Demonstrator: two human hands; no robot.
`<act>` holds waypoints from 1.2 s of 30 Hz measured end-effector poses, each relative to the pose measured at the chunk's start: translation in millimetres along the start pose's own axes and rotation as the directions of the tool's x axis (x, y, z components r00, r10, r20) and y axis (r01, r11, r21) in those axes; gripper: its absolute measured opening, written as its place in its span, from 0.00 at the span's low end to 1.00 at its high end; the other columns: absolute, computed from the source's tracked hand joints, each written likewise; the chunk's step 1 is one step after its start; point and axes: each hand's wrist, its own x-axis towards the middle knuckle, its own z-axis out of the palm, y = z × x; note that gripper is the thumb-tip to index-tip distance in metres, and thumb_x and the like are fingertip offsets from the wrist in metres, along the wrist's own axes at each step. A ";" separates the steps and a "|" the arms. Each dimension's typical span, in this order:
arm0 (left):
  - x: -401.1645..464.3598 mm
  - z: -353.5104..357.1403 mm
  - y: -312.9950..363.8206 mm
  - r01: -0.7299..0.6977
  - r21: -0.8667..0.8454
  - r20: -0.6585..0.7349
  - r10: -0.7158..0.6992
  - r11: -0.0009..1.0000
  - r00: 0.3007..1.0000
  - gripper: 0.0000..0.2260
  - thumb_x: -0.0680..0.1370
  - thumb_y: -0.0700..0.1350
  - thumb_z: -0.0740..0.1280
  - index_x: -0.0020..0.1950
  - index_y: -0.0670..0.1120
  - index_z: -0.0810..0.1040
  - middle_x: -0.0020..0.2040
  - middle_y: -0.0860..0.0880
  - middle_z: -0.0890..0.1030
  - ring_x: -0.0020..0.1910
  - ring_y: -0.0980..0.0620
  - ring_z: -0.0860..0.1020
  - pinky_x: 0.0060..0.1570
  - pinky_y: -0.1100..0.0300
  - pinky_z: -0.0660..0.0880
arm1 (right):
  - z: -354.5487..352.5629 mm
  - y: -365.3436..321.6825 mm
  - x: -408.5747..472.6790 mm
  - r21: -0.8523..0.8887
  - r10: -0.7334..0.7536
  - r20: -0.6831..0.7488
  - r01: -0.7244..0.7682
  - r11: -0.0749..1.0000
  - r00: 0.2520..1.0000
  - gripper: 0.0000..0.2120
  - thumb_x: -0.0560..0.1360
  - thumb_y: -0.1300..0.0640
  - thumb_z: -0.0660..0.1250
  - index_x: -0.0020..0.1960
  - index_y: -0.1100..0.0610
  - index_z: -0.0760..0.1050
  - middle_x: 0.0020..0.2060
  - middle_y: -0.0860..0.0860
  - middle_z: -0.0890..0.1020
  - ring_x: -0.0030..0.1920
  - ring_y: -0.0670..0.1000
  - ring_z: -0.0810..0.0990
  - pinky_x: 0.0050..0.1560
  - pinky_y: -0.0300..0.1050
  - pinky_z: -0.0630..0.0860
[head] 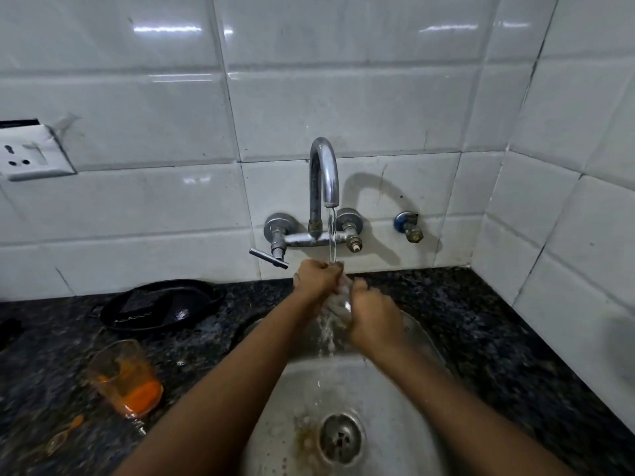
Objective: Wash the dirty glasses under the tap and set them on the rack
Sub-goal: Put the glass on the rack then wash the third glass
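head view over a round steel sink [388,400] set in a dark speckled stone counter [481,324], white wall tiles [343,108] behind. a curved chrome tap [323,173] on the wall runs a thin stream of water [332,235] that lands between the two hands. the left hand [318,278] has its fingers curled round the upper end of a clear glass [340,304], directly under the stream; the right hand [372,319] wraps the lower part of the same glass from the right side, thumb up along its wall. the glass is held above the sink's rear half, tilted, mostly hidden by the hands and by water running off it, so its mouth cannot be made out. a second glass [125,379], smeared with orange residue, lies tilted on the counter left of the sink, well apart from the hands. behind it a black pan [161,304] rests on the counter near the wall. a white socket plate [32,154] sits on the tiles at far left; a small brass valve [409,228] projects from the wall right of the tap. brownish stains ring the drain [340,438]
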 end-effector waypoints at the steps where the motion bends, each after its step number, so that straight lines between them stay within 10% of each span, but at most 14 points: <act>1: 1.2 1.4 0.9 0.020 0.014 -0.039 -0.020 1.000 0.999 0.15 0.77 0.47 0.66 0.31 0.44 0.75 0.25 0.49 0.75 0.20 0.56 0.72 0.27 0.63 0.72 | 1.7 -5.5 -3.9 -0.207 -0.086 -0.094 0.065 0.976 0.992 0.22 0.73 0.57 0.67 0.63 0.61 0.62 0.54 0.57 0.76 0.52 0.58 0.77 0.45 0.45 0.74; 3: 3.2 1.0 2.6 -0.029 0.044 -0.130 0.034 0.999 0.991 0.16 0.76 0.48 0.66 0.29 0.45 0.74 0.26 0.47 0.75 0.20 0.55 0.71 0.30 0.61 0.71 | 7.0 -4.9 -1.1 -0.226 -0.142 -0.095 0.118 0.967 0.985 0.27 0.71 0.57 0.69 0.65 0.61 0.60 0.56 0.58 0.75 0.54 0.59 0.77 0.48 0.48 0.75; 5: 3.1 -2.0 1.7 -0.103 0.039 -0.121 0.107 0.994 0.987 0.17 0.76 0.47 0.67 0.27 0.45 0.73 0.25 0.47 0.74 0.18 0.57 0.69 0.29 0.61 0.70 | -1.3 6.4 5.1 0.237 -0.083 0.119 0.052 0.970 0.989 0.27 0.66 0.56 0.74 0.60 0.61 0.68 0.50 0.55 0.79 0.48 0.56 0.80 0.47 0.46 0.77; 8: -6.0 -10.7 1.1 -0.138 -0.160 0.041 0.146 0.977 0.988 0.17 0.75 0.46 0.67 0.27 0.46 0.72 0.23 0.50 0.72 0.19 0.57 0.69 0.24 0.64 0.69 | -14.5 23.4 7.9 0.789 -0.182 0.511 -0.375 0.487 0.840 0.07 0.72 0.60 0.68 0.50 0.60 0.77 0.40 0.56 0.83 0.39 0.53 0.81 0.43 0.49 0.80; 10: -6.2 -11.8 0.4 -0.127 -0.187 0.061 0.140 0.974 0.988 0.17 0.75 0.46 0.67 0.26 0.46 0.72 0.22 0.50 0.73 0.21 0.55 0.70 0.27 0.62 0.71 | -15.0 24.2 6.1 0.816 -0.181 0.515 -0.415 0.402 0.838 0.06 0.73 0.61 0.67 0.49 0.62 0.77 0.37 0.56 0.83 0.37 0.53 0.82 0.42 0.49 0.80; 12: 3.6 -6.9 -2.3 -0.115 -0.043 -0.002 0.115 0.992 0.993 0.17 0.75 0.48 0.67 0.28 0.44 0.73 0.26 0.46 0.74 0.25 0.50 0.72 0.33 0.58 0.74 | -8.5 13.8 2.3 0.740 -0.047 0.413 -0.305 0.600 0.910 0.12 0.70 0.60 0.71 0.51 0.61 0.75 0.37 0.54 0.82 0.37 0.53 0.82 0.41 0.48 0.79; 14: 9.4 -1.1 -2.4 -0.062 0.099 -0.064 0.068 0.993 0.996 0.17 0.75 0.48 0.66 0.28 0.44 0.74 0.30 0.41 0.77 0.31 0.47 0.75 0.43 0.50 0.79 | -2.3 -0.6 -4.4 0.288 0.049 0.135 -0.087 0.954 0.990 0.20 0.67 0.57 0.74 0.54 0.61 0.70 0.45 0.55 0.80 0.45 0.55 0.81 0.43 0.46 0.76; 16: 10.1 3.3 -1.2 -0.042 0.131 -0.125 0.058 0.991 0.990 0.16 0.75 0.48 0.66 0.27 0.45 0.75 0.32 0.41 0.78 0.33 0.46 0.76 0.46 0.47 0.79 | 2.7 -8.0 -9.0 -0.101 -0.061 -0.089 0.052 0.994 0.994 0.25 0.68 0.56 0.73 0.58 0.60 0.64 0.53 0.57 0.77 0.53 0.57 0.78 0.46 0.44 0.73; 19: 2.5 1.2 4.1 -0.116 0.086 -0.170 0.129 0.990 0.977 0.16 0.75 0.45 0.66 0.26 0.46 0.73 0.27 0.44 0.75 0.25 0.50 0.72 0.33 0.54 0.73 | 1.9 -0.4 0.5 0.181 -0.063 0.003 0.062 0.982 0.998 0.29 0.64 0.52 0.75 0.58 0.61 0.66 0.51 0.56 0.79 0.50 0.57 0.80 0.46 0.45 0.75; 22: -4.1 -9.8 1.8 -0.155 -0.128 -0.085 0.145 0.980 0.986 0.18 0.76 0.43 0.66 0.26 0.46 0.70 0.22 0.50 0.69 0.19 0.57 0.65 0.23 0.64 0.67 | -3.8 12.2 7.8 0.758 -0.155 0.424 -0.256 0.600 0.892 0.16 0.68 0.61 0.72 0.54 0.61 0.73 0.42 0.56 0.83 0.40 0.55 0.82 0.44 0.51 0.80; 25: -9.0 -13.9 -4.4 -0.165 -0.202 0.028 0.174 0.965 0.984 0.17 0.77 0.44 0.65 0.27 0.44 0.70 0.21 0.52 0.69 0.19 0.59 0.65 0.22 0.67 0.66 | -4.3 23.4 8.2 0.822 -0.216 0.496 -0.375 0.428 0.841 0.14 0.69 0.65 0.71 0.53 0.61 0.74 0.40 0.56 0.84 0.38 0.54 0.83 0.44 0.51 0.81; 29: 1.9 -0.3 -5.8 -0.134 0.132 -0.067 0.144 0.982 0.987 0.18 0.75 0.51 0.67 0.31 0.41 0.76 0.30 0.40 0.80 0.30 0.45 0.78 0.38 0.55 0.78 | 4.7 1.7 -1.8 0.244 0.036 0.111 -0.062 0.968 0.993 0.22 0.68 0.59 0.72 0.58 0.61 0.67 0.51 0.56 0.79 0.49 0.55 0.80 0.43 0.46 0.77; 32: 3.5 4.4 -0.7 -0.126 0.171 -0.147 0.152 0.977 0.977 0.16 0.74 0.51 0.68 0.28 0.44 0.76 0.30 0.40 0.80 0.32 0.44 0.79 0.42 0.53 0.78 | 8.3 -3.5 -3.2 -0.074 -0.096 -0.100 0.089 0.993 0.990 0.26 0.68 0.56 0.73 0.59 0.61 0.64 0.52 0.57 0.77 0.51 0.58 0.78 0.45 0.45 0.74; 36: -2.1 -8.8 -4.4 -0.161 -0.191 -0.024 0.159 0.968 0.987 0.14 0.73 0.47 0.70 0.31 0.39 0.75 0.28 0.44 0.74 0.26 0.49 0.71 0.32 0.59 0.72 | -17.5 22.0 6.7 0.772 -0.169 0.401 -0.232 0.591 0.900 0.13 0.71 0.62 0.70 0.54 0.63 0.72 0.42 0.57 0.82 0.39 0.54 0.81 0.39 0.46 0.80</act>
